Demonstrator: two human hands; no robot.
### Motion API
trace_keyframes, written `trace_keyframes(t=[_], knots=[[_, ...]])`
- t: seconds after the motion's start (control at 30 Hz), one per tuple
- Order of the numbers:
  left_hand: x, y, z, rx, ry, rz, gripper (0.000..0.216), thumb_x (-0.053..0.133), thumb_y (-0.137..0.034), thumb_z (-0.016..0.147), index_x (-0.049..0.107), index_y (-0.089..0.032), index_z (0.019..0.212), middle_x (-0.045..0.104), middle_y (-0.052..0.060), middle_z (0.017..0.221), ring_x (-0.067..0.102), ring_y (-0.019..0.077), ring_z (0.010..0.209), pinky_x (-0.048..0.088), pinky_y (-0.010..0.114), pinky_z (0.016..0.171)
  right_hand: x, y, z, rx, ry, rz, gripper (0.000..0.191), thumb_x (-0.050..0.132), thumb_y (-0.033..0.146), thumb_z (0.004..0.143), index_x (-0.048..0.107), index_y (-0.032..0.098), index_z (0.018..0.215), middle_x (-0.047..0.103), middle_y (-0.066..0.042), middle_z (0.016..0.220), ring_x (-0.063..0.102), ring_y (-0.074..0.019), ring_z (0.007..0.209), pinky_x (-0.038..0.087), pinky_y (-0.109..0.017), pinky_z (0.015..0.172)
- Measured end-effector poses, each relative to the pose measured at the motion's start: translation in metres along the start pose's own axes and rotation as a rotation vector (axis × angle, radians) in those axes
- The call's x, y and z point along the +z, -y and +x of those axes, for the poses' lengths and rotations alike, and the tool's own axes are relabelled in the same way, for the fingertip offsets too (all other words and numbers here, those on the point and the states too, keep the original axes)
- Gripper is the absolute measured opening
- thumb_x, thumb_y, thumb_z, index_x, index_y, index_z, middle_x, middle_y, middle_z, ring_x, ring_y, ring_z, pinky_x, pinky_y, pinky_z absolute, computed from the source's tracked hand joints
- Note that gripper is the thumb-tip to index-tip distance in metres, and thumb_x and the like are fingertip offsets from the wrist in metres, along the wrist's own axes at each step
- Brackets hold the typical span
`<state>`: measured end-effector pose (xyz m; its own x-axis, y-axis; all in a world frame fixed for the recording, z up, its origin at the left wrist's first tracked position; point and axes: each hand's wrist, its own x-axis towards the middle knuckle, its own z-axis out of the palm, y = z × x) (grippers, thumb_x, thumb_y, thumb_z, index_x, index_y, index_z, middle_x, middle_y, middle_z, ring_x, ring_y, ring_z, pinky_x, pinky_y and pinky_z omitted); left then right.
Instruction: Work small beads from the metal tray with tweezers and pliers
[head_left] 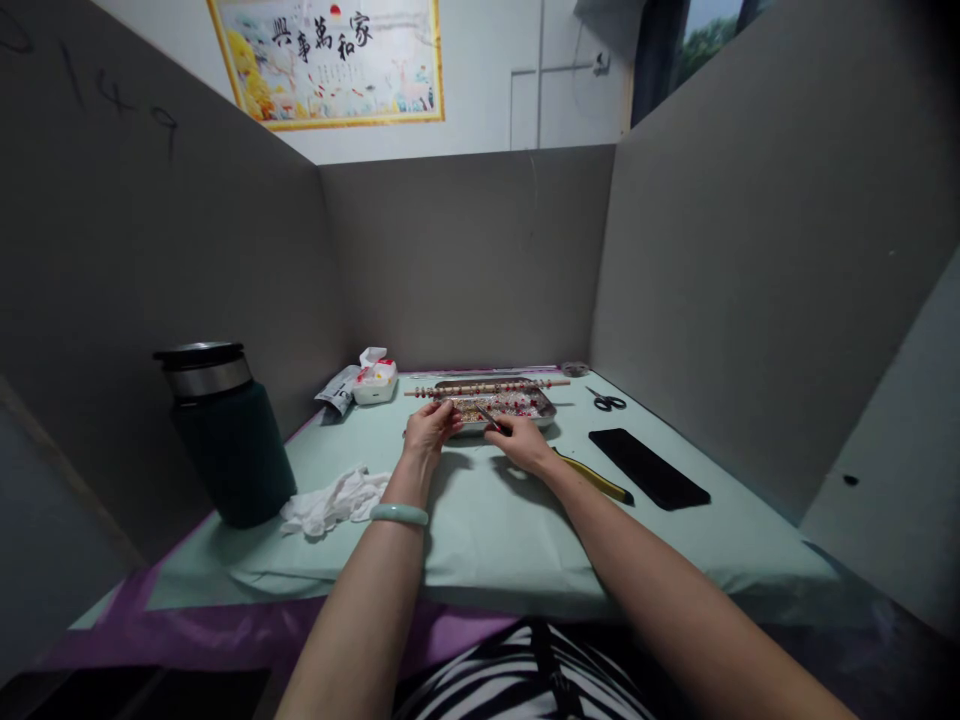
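Observation:
My left hand [433, 428] is closed in a pinch at the near left side of a shallow metal tray [553, 418]. Whatever lies between its fingertips is too small to make out. My right hand [521, 442] is wrapped round a slim dark pointed tool [487, 416], its tip over the tray and turned toward my left hand. I cannot tell whether it is tweezers or fine pliers. Small red, gold and clear beads [517, 403] fill the tray. Across its top rests a wooden stick [559, 383] with beaded pieces along it.
Right of the tray lie scissors [606, 400], a black phone-like slab [649, 468] and a yellow-handled tool [596, 478]. On the left stand a dark green bottle [232, 440], crumpled white tissue [337, 502], a tissue pack [374, 380] and a packet [339, 388]. Grey partitions [472, 260] enclose the table.

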<state>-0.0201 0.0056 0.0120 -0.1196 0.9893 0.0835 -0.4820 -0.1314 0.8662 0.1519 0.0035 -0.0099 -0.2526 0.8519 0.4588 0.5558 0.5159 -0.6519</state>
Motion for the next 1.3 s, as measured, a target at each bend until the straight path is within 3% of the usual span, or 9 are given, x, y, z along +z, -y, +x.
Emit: trace_keyframes(t=[0.13, 0.27, 0.5, 0.6, 0.73, 0.9, 1.07, 1.3], knots=[[0.001, 0.002, 0.000, -0.030, 0.041, -0.087, 0.017, 0.069, -0.010, 0.068, 0.055, -0.010, 0.077, 0.063, 0.002, 0.063, 0.060, 0.0086, 0.054, 0.053, 0.021, 0.055, 0.001, 0.001, 0.002, 0.007, 0.047, 0.227, 0.027, 0.054, 0.040, 0.073, 0.062, 0.014, 0.073, 0.052, 0.002, 0.063, 0.042, -0.0113, 0.061, 0.030, -0.023, 0.057], [0.005, 0.009, -0.003, -0.032, 0.114, -0.050, 0.024, 0.071, -0.011, 0.067, 0.052, -0.012, 0.080, 0.064, 0.003, 0.065, 0.064, 0.0121, 0.059, 0.054, 0.024, 0.058, 0.003, -0.001, 0.005, 0.018, -0.078, 0.348, 0.029, 0.054, 0.043, 0.073, 0.057, 0.015, 0.073, 0.046, 0.003, 0.061, 0.038, -0.0106, 0.059, 0.030, -0.022, 0.056], [0.008, 0.016, -0.007, -0.069, 0.212, 0.067, 0.026, 0.074, -0.011, 0.063, 0.051, -0.012, 0.075, 0.065, 0.005, 0.065, 0.064, 0.0134, 0.058, 0.054, 0.026, 0.059, 0.003, -0.005, 0.007, 0.013, -0.193, 0.350, 0.024, 0.052, 0.040, 0.072, 0.051, 0.017, 0.069, 0.044, 0.003, 0.061, 0.039, -0.0113, 0.060, 0.032, -0.023, 0.057], [0.008, 0.017, -0.008, -0.080, 0.267, 0.164, 0.027, 0.074, -0.012, 0.062, 0.057, -0.011, 0.082, 0.064, 0.004, 0.067, 0.061, 0.0120, 0.053, 0.052, 0.027, 0.056, 0.001, -0.003, 0.006, -0.002, -0.209, 0.357, 0.022, 0.052, 0.038, 0.072, 0.050, 0.017, 0.067, 0.044, 0.003, 0.061, 0.039, -0.0116, 0.061, 0.032, -0.023, 0.058], [0.009, 0.017, -0.011, -0.093, 0.359, 0.335, 0.031, 0.071, -0.021, 0.066, 0.063, -0.011, 0.095, 0.066, 0.006, 0.076, 0.057, 0.0088, 0.049, 0.045, 0.022, 0.046, 0.001, -0.004, 0.007, -0.013, -0.219, 0.351, 0.020, 0.052, 0.036, 0.072, 0.050, 0.017, 0.066, 0.044, 0.003, 0.061, 0.039, -0.0115, 0.062, 0.032, -0.023, 0.058], [0.010, 0.020, -0.011, -0.012, 0.438, 0.401, 0.024, 0.067, -0.028, 0.071, 0.062, -0.011, 0.087, 0.060, 0.001, 0.060, 0.044, 0.0037, 0.037, 0.029, 0.017, 0.036, 0.000, -0.003, 0.007, -0.002, -0.200, 0.369, 0.023, 0.052, 0.039, 0.073, 0.052, 0.016, 0.068, 0.046, 0.002, 0.061, 0.040, -0.0112, 0.061, 0.032, -0.023, 0.057], [0.008, 0.018, -0.006, 0.003, 0.333, 0.291, 0.022, 0.063, -0.031, 0.073, 0.052, -0.015, 0.082, 0.056, -0.002, 0.055, 0.038, 0.0040, 0.032, 0.026, 0.018, 0.033, 0.001, -0.002, 0.005, -0.017, -0.151, 0.232, 0.024, 0.053, 0.039, 0.073, 0.051, 0.017, 0.064, 0.044, 0.003, 0.058, 0.039, -0.0110, 0.058, 0.030, -0.023, 0.054], [0.004, 0.013, -0.003, -0.076, 0.344, 0.195, 0.025, 0.061, -0.035, 0.075, 0.043, -0.018, 0.079, 0.043, -0.008, 0.049, 0.029, 0.0020, 0.031, 0.017, 0.016, 0.033, 0.008, -0.005, 0.001, -0.043, -0.113, -0.063, 0.017, 0.052, 0.032, 0.075, 0.060, 0.017, 0.075, 0.056, 0.000, 0.066, 0.045, -0.0123, 0.061, 0.029, -0.023, 0.057]])
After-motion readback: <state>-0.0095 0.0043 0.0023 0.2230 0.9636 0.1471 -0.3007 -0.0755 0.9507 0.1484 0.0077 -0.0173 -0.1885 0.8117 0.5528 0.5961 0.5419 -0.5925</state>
